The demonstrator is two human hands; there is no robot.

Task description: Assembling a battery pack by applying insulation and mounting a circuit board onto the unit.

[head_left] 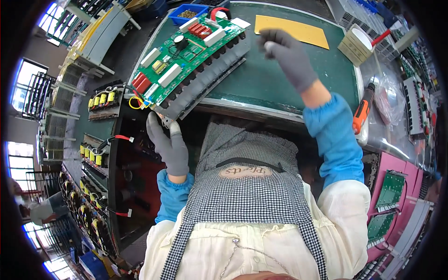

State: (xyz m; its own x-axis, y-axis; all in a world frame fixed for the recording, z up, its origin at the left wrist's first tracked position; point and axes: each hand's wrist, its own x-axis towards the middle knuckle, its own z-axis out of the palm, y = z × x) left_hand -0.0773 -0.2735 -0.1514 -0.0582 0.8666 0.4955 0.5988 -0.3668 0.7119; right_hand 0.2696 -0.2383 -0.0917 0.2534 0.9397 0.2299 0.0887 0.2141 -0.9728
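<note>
A green circuit board [189,56] with white blocks, red parts and a black round component is fixed along a long grey finned heatsink [207,77]. The assembly lies slantwise over the left part of the green-topped bench. My left hand [171,149], in a grey glove, has its thumb and fingers at the near-left end of the assembly, by a small metal piece and a yellow wire loop [136,102]. To the right of the board's far end, my right hand [290,58] is raised over the bench, gloved, with fingers curled; whatever they hold is hidden.
On the bench are a blue bin [188,15] of small brass-coloured parts and a yellow sheet [291,31]. Rightward lie an orange power screwdriver [363,109] and a box with a white roll [357,45]. Assemblies with yellow coils [103,99] line the left; pink panels [394,186] stand right.
</note>
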